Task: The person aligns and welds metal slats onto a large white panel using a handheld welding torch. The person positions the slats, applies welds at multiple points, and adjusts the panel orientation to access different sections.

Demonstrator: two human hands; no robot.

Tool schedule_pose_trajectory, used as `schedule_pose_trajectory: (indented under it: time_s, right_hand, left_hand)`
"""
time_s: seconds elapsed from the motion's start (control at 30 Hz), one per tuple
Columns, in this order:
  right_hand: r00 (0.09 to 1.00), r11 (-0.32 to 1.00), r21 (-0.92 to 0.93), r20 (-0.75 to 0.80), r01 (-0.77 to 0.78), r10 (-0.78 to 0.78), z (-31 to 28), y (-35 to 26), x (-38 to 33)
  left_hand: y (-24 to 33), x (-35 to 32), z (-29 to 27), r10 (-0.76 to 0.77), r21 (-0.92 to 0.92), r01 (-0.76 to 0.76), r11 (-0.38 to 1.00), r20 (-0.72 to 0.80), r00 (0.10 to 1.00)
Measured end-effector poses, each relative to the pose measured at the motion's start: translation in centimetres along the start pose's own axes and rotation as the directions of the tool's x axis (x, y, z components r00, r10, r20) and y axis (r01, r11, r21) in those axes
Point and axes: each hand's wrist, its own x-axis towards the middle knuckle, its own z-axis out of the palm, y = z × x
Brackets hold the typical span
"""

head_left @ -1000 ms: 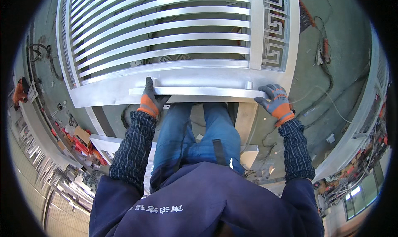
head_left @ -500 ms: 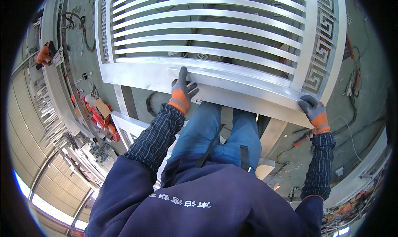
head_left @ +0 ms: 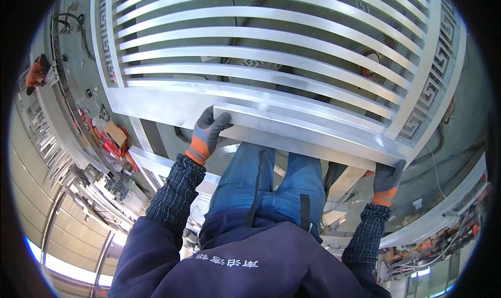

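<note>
A long silver metal bar lies along the near rail of a large slatted metal panel. My left hand, in a grey and orange glove, is closed round the bar's left end, with the thumb on the near side. At the bar's right end, my right hand grips the corner in a matching glove; some of its fingers are hidden. The panel has parallel slats and a strip of angular fretwork on its right side. My legs are under the near edge of the bar.
A brown cardboard box and red packages lie on the floor at left. Cables trail at far left. Beneath the panel stands a pale beam. A person in orange bends over at the far left.
My left hand has gone from lying spread on the bar to gripping its left end. The right hand has come nearer to me, round the right end. The view has shifted.
</note>
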Motion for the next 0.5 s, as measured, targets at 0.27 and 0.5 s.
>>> schedule_pose_trajectory:
  time_s: [0.27,0.5]
  right_hand:
    - [0.987,0.999,0.043,0.159,0.003,-0.010,2.3,0.0,0.5]
    - [0.970,0.997,0.061,0.239,-0.056,0.040,2.2,-0.4,0.3]
  left_hand:
    - [-0.2,0.4,-1.2,0.039,-0.098,-0.036,0.995,0.030,0.999]
    - [-3.4,0.6,-2.3,-0.004,-0.290,-0.013,0.957,-0.057,0.998]
